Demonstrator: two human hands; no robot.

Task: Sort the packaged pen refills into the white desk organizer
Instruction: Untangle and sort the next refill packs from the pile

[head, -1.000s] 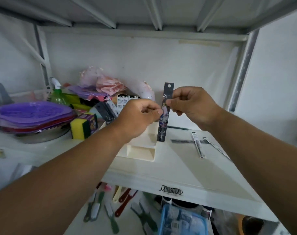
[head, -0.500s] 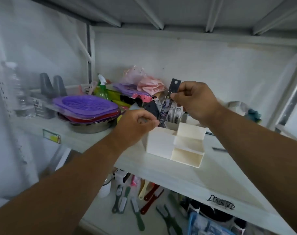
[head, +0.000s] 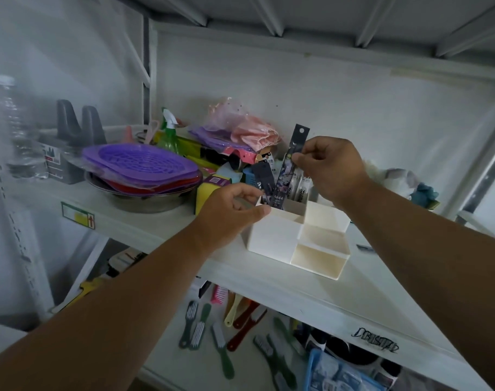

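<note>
The dark, narrow packaged pen refill (head: 286,176) stands half inside the white plastic desk organizer's (head: 271,235) rear compartment at frame centre, pinched by the right hand (head: 328,167). The left hand (head: 232,213) grips the organizer's corner. Several refills are already filed; release remains.

Lighting dim, cool and diffuse; no direct source in view. The white back wall (head: 353,114) reads brightest, upper centre. Soft shadow lies under the white shelf (head: 311,292), darkening the lower level. No glare. Left margin hazy and blurred; the clear bottle (head: 15,122) there is indistinct. Wide-angle distortion bends the shelf uprights and stretches both forearms at the frame edges.
</note>
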